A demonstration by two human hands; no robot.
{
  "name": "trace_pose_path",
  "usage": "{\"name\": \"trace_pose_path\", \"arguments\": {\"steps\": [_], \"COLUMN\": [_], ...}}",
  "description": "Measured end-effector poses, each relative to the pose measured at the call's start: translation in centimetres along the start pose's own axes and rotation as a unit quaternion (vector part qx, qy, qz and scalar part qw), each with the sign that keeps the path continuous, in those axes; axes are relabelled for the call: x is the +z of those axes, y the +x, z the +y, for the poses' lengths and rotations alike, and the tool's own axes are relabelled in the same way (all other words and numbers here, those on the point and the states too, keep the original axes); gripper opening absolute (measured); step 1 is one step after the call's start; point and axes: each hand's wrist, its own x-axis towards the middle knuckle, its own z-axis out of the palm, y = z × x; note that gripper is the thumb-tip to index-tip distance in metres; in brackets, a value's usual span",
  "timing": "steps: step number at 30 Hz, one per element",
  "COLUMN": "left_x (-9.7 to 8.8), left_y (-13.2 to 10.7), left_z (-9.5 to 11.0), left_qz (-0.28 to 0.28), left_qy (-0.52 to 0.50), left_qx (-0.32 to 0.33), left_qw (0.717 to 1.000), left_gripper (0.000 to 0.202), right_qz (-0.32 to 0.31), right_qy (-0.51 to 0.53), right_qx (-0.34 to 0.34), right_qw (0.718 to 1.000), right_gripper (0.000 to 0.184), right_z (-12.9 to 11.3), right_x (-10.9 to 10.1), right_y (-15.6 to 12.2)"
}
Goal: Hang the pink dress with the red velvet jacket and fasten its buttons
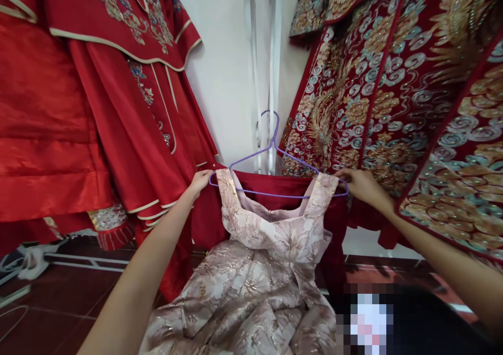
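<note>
A pale pink dress point(251, 271) with a metallic floral pattern hangs by its wide shoulder straps on a purple hanger point(251, 156). The hanger's hook is up against a white metal rack point(271, 41). At the hanger's left end, beside the dress strap, my left hand point(200, 181) is closed with its fingertips pinched on it. My right hand point(360, 185) is closed on the opposite end, fingers by the other strap. Both arms reach forward, one on each side of the dress. The skirt spreads toward me, and its lower end is out of view.
Red embroidered garments point(118, 56) hang at the left. Heavily beaded red and gold garments point(377, 93) hang at the right, close to my right arm. White shoes point(33, 263) sit by a low white rail point(90, 262) above the dark tiled floor point(74, 318). A pixelated patch covers the lower right.
</note>
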Motion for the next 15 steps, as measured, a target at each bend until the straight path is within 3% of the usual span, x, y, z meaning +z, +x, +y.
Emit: {"name": "trace_pose_path", "arguments": {"steps": [2, 4, 7, 9, 10, 12, 14, 15], "left_x": [0.2, 0.8, 1.8, 2.0, 1.8, 1.2, 0.3, -0.2], "left_y": [-0.9, -2.2, -4.6, -6.1, -6.8, -8.0, -9.1, -9.5], "left_z": [1.4, 3.0, 5.1, 5.9, 6.1, 6.0, 5.5, 5.3], "left_qz": [0.06, 0.198, 0.367, 0.406, 0.398, 0.326, 0.21, 0.151], "left_qy": [0.072, 0.158, 0.18, 0.167, 0.169, 0.199, 0.257, 0.29], "left_qx": [0.046, 0.122, 0.224, 0.249, 0.256, 0.269, 0.272, 0.268], "left_qw": [0.995, 0.96, 0.885, 0.863, 0.865, 0.884, 0.903, 0.906], "left_gripper": [0.027, 0.021, 0.022, 0.025, 0.025, 0.023, 0.023, 0.024], "right_qz": [0.049, 0.123, 0.284, 0.39, 0.426, 0.449, 0.394, 0.335], "right_qy": [-0.04, -0.079, -0.08, -0.068, -0.065, -0.061, -0.062, -0.077], "right_qx": [0.042, 0.054, 0.004, -0.045, -0.059, -0.058, -0.032, -0.012], "right_qw": [0.997, 0.988, 0.955, 0.917, 0.9, 0.89, 0.916, 0.939], "right_gripper": [0.018, 0.021, 0.029, 0.033, 0.033, 0.03, 0.024, 0.022], "right_z": [-0.9, -2.4, -5.2, -6.9, -7.5, -8.2, -8.4, -8.3], "right_x": [-1.1, -2.2, -3.4, -3.8, -3.8, -3.6, -3.2, -2.9], "right_y": [0.0, -0.1, -0.6, -1.3, -1.8, -3.2, -5.0, -6.0]}}
